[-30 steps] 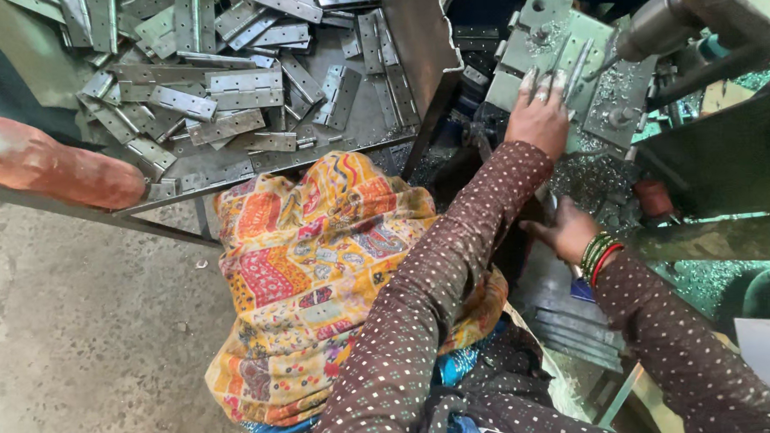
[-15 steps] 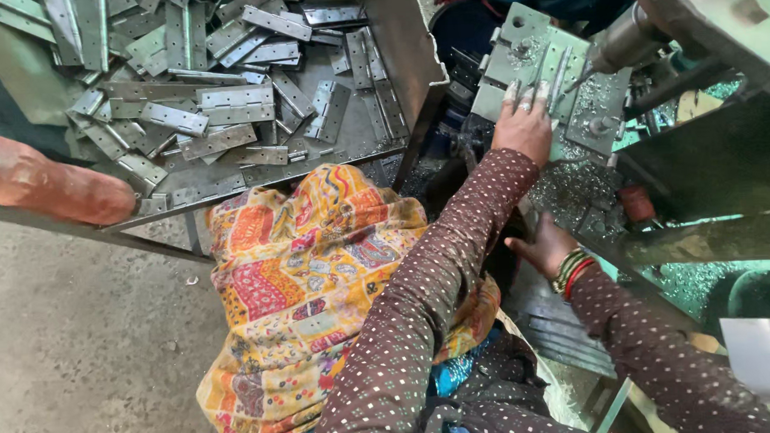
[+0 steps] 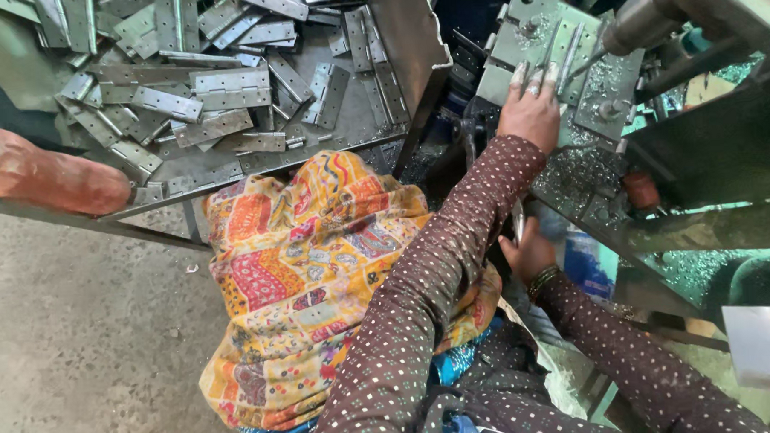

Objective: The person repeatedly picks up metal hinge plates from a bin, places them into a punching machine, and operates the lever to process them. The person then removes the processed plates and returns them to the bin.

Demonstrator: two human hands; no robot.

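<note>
The left hand (image 3: 531,109) lies flat, fingers spread, on the grey metal plate (image 3: 537,45) beside the machine's cylinder (image 3: 642,15). Below the plate, the right hand (image 3: 527,252) seems curled; its grasp is unclear.

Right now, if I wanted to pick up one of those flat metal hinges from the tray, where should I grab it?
Probably take a hinge lying on top of the pile by its two long edges, coming from above. It lies flat, and its long, thin shape suits a pinch across the width.
</note>
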